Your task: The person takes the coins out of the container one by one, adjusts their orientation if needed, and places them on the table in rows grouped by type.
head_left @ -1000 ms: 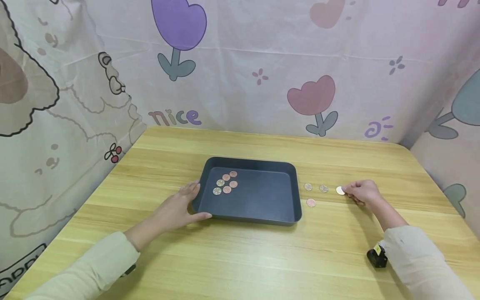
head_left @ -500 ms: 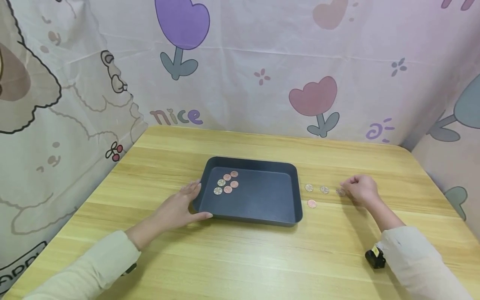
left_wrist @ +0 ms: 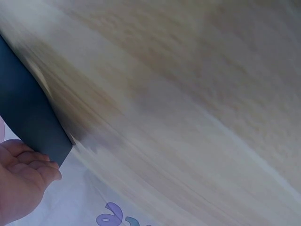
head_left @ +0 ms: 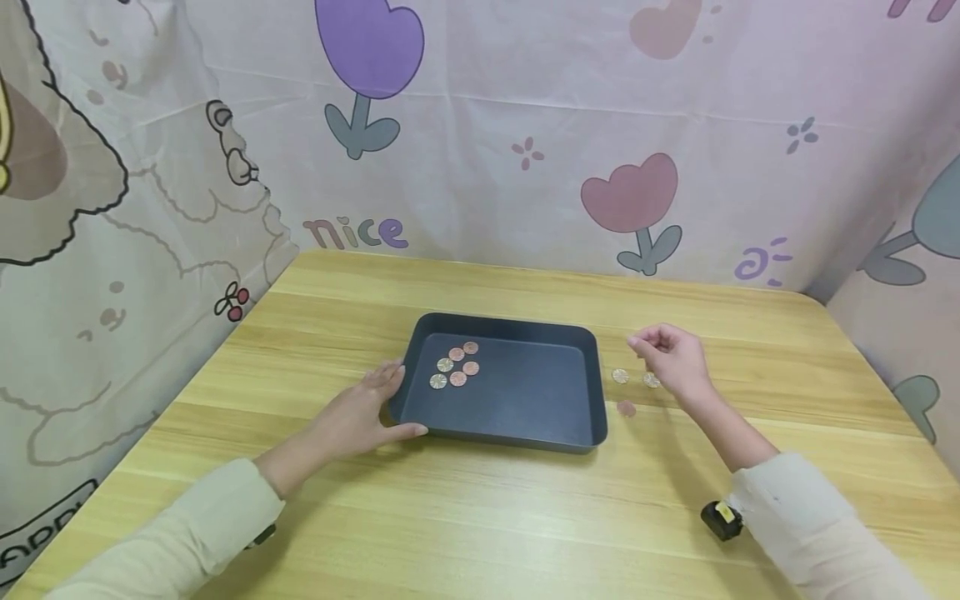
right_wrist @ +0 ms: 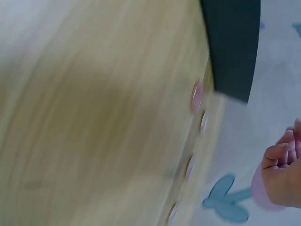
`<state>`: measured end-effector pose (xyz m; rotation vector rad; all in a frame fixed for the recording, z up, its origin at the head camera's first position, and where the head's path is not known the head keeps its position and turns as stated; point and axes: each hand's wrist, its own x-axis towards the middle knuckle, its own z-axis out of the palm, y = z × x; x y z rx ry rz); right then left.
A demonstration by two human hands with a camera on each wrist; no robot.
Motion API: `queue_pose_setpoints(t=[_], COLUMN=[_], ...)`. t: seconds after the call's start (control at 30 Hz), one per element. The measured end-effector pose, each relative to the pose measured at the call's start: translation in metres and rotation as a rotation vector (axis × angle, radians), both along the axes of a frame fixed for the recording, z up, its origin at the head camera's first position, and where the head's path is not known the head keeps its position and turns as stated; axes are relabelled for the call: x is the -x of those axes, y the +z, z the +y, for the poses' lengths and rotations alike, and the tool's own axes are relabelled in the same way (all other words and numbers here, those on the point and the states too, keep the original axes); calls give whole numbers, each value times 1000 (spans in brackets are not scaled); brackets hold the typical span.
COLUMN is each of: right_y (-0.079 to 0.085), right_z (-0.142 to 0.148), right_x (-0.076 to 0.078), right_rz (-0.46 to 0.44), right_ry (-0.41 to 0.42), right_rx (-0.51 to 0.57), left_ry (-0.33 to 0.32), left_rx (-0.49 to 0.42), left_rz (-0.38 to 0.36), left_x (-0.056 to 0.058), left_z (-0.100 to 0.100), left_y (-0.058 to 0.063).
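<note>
Well, the coins were in two places: six copper and pale ones lay flat near the left end of the dark tray (head_left: 525, 392), mid-frame, and others sat on the table (head_left: 495, 517) beyond its right end. There I saw a copper coin (head_left: 626, 408) and two pale coins (head_left: 620, 377), with a farther coin (right_wrist: 172, 213) showing only in the right wrist view.

The left hand (head_left: 360, 412) was spread about the tray's lower-left corner, thumb at the near wall, fingers against the left one. The right hand (head_left: 675, 362) hung right of centre, fingers bent and fingertips close together; whether a coin was hidden between them I couldn't tell.

Each coin looked light, hard and sturdy, but thin and probably slick, so a pinch at the edge seemed the best hold. The tray looked stiff and easy to shift, best taken by its walls.

Being round, the coins pointed nowhere; the row of pale ones ran left to right, much like the tray's long axis.
</note>
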<state>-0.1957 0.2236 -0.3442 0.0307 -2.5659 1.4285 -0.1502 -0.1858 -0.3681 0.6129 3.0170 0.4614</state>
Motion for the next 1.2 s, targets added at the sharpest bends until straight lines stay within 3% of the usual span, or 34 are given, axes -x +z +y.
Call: queue_pose_setpoints(t=[0.3,0.73,1.03,1.2], right_y=[0,-5,-19,-26], right_z=[-49,-114,-150,-166], right_x=[2,10,23,30], right_rz=[-3,-9,-74,-166], right_ry=[114,257,334,321], right_rx=[144,152,136,165], left_ry=[0,4,1,5], left_rx=[2,-3,-3,-8], left_rz=[6,2,8,-2], left_x=[0,0,0,0], left_z=[0,0,0,0], left_y=[-1,0,-1,0])
